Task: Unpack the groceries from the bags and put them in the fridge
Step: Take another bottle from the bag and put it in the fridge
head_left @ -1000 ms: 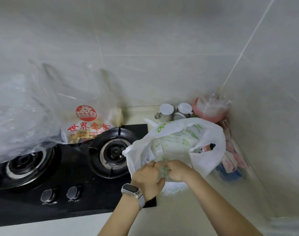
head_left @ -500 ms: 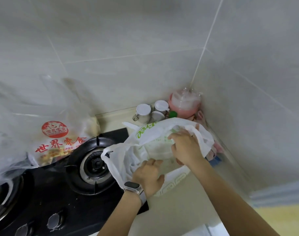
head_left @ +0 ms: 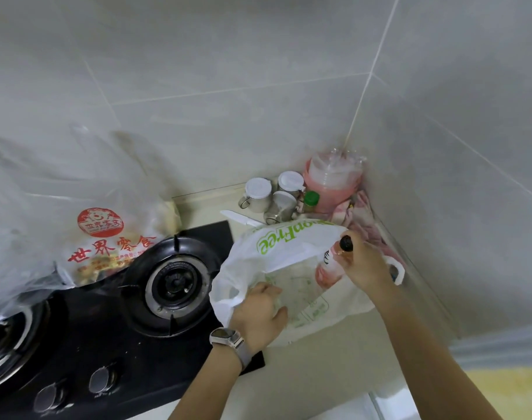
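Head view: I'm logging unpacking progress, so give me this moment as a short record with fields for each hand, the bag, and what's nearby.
left hand: grips the near rim of the white bag
right hand: holds the pink bottle near its neck
pink bottle: black cap, tilted, lower part inside the bag's mouth
white bag: green print, open, on the counter beside the stove
stove: black, burner unlit
clear bag: red print, at the stove's back left
corner: three white-lidded cups
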### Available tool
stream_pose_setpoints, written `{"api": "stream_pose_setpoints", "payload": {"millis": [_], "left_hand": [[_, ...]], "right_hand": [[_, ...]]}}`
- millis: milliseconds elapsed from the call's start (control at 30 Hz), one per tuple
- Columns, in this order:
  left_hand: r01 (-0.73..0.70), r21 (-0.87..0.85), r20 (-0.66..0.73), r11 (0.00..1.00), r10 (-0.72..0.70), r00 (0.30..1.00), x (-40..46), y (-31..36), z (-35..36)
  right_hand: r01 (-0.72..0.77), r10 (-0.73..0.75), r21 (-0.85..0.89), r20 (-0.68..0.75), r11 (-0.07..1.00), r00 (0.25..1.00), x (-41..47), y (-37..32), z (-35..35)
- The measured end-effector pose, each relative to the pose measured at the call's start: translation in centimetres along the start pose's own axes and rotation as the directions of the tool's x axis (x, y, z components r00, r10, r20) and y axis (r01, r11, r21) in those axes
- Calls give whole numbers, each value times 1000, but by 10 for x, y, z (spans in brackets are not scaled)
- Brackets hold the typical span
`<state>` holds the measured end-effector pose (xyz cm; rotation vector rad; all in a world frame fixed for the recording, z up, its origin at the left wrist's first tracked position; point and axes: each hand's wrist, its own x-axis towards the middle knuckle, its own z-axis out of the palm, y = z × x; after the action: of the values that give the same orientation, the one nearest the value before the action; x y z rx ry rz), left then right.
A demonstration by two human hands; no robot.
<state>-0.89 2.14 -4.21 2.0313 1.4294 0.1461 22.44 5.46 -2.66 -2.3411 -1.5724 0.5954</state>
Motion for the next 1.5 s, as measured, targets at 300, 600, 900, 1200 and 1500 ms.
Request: {"api": "stream_pose_setpoints", "payload": {"millis": [300,600,900,1200,1500], "left_hand": [[10,35,-96,999,-7,995,-21,-3,-1],[-3,-61,-82,998,-2,997,-41,-4,3],[37,-147,-74,988,-49,996,-57,0,9],[58,-39,-105,998,-62,993,-66,10,13],[-29,-492,-405,870,-199,892,-80,23,15]], "right_hand": [[14,-16,-219,-8,976,1000,-11,-7,5],[144,-137,-263,47,954,990,-41,3,16],[182,-182,-131,7,975,983,-51,-7,16],[130,-122,337,-43,932,992,-81,-34,13],[292,-370,700,-42,652,928,-134,-79,-39]]}}
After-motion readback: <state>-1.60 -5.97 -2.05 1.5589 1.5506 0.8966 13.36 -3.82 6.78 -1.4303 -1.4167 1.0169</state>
